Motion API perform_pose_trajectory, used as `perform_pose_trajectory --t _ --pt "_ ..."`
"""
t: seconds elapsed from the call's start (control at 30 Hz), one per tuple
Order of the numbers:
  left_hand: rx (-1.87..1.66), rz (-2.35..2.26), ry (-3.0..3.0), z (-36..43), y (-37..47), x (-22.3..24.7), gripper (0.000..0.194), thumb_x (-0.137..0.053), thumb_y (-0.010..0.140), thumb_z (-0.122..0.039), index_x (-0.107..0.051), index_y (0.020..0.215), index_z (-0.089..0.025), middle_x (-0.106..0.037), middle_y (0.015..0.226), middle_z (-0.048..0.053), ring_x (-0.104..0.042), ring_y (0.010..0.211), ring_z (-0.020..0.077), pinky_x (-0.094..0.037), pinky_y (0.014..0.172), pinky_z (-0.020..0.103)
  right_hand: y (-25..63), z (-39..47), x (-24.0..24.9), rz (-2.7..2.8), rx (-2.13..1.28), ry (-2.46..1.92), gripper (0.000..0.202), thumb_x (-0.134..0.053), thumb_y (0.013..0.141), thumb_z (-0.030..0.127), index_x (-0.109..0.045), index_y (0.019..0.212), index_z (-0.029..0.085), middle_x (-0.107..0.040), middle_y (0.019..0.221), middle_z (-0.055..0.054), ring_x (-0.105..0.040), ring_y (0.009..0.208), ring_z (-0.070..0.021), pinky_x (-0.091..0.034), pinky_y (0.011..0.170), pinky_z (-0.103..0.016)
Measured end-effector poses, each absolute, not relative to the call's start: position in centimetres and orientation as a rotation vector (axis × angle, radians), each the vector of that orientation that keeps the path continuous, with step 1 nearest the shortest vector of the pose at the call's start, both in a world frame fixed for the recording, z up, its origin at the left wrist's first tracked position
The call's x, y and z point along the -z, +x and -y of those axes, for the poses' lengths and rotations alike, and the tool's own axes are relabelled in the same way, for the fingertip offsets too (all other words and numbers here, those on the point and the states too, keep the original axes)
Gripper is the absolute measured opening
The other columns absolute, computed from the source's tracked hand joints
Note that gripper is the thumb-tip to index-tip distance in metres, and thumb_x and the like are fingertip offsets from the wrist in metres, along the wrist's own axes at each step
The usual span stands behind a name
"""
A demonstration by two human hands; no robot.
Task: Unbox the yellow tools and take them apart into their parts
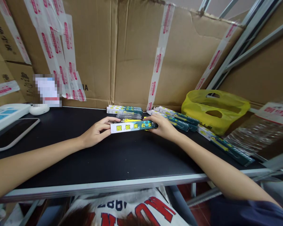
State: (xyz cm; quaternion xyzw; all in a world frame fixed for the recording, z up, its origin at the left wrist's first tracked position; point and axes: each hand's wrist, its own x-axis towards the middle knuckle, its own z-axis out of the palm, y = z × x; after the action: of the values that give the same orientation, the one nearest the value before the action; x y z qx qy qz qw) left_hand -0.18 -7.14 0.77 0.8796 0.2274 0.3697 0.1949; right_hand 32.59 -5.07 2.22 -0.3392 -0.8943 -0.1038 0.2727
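A slim white and dark green carton [132, 126] with yellow lettering is held lengthwise between both hands, just above the black tabletop. My left hand [96, 131] pinches its white end. At its dark end, my right hand [163, 127] has its fingers wrapped over the top. Right behind the carton lie clear plastic tubes [129, 116] with a yellow part among them; whether they touch the carton cannot be made out. Farther back sits a small stack of similar cartons [124, 110]. More such cartons [176, 119] lie fanned out beyond my right hand.
A yellow plastic bag [214, 110] and a large clear bottle [257, 128] stand at the right, with another carton [226, 146] in front. On the left are a phone [14, 133], a white power strip [9, 114] and a white rounded case [39, 109]. Taped cardboard [136, 56] walls the back.
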Motion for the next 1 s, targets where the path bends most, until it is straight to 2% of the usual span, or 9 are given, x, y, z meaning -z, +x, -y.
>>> perform_pose_trajectory --t 0.1,0.33,0.5,0.8,1.0 --pt "-1.079 -0.724 2.45 6.9 -0.2 -0.8 0.028 -0.047 0.092 -0.033 -0.07 0.102 -0.021 -0.055 0.129 0.007 -0.052 0.118 0.0234 -0.044 0.101 0.041 32.8 5.0 -2.4 2.389 0.314 -0.934 0.034 -0.065 0.078 0.024 -0.061 0.112 0.022 -0.063 0.1 -0.008 -0.056 0.093 -0.0255 -0.047 0.082 -0.04" --pt "-1.113 -0.963 2.372 6.4 -0.3 -0.5 0.025 -0.054 0.086 -0.036 -0.071 0.098 -0.022 -0.063 0.115 0.005 -0.06 0.102 0.021 -0.05 0.085 0.034 32.9 4.9 -2.3 2.389 0.402 -0.987 0.034 -0.063 0.079 0.024 -0.061 0.112 0.021 -0.064 0.1 -0.009 -0.055 0.093 -0.0264 -0.047 0.082 -0.041" --pt "-1.169 -1.028 2.394 6.5 -0.3 -0.6 0.023 -0.054 0.086 -0.035 -0.07 0.085 -0.019 -0.064 0.109 0.005 -0.061 0.086 0.0168 -0.049 0.07 0.027 33.0 4.9 -2.3 2.396 0.396 -0.995 0.034 -0.062 0.08 0.026 -0.061 0.113 0.022 -0.064 0.1 -0.008 -0.056 0.094 -0.0261 -0.048 0.081 -0.04" --pt "-1.233 -1.104 2.323 6.4 -0.2 -0.6 0.026 -0.053 0.086 -0.039 -0.068 0.081 -0.019 -0.062 0.112 0.006 -0.059 0.098 0.0187 -0.05 0.072 0.026 35.1 3.8 -3.6 2.377 0.48 -1.039 0.034 -0.062 0.078 0.023 -0.061 0.112 0.022 -0.065 0.105 -0.008 -0.056 0.098 -0.0272 -0.046 0.085 -0.041" --pt "-1.279 -1.125 2.235 6.2 -0.3 -0.6 0.029 -0.052 0.085 -0.039 -0.061 0.07 -0.016 -0.063 0.109 0.008 -0.061 0.092 0.0181 -0.049 0.075 0.028 37.2 3.1 -4.4 2.341 0.519 -1.082 0.033 -0.062 0.079 0.025 -0.062 0.111 0.023 -0.065 0.108 -0.008 -0.056 0.095 -0.0263 -0.047 0.083 -0.04"
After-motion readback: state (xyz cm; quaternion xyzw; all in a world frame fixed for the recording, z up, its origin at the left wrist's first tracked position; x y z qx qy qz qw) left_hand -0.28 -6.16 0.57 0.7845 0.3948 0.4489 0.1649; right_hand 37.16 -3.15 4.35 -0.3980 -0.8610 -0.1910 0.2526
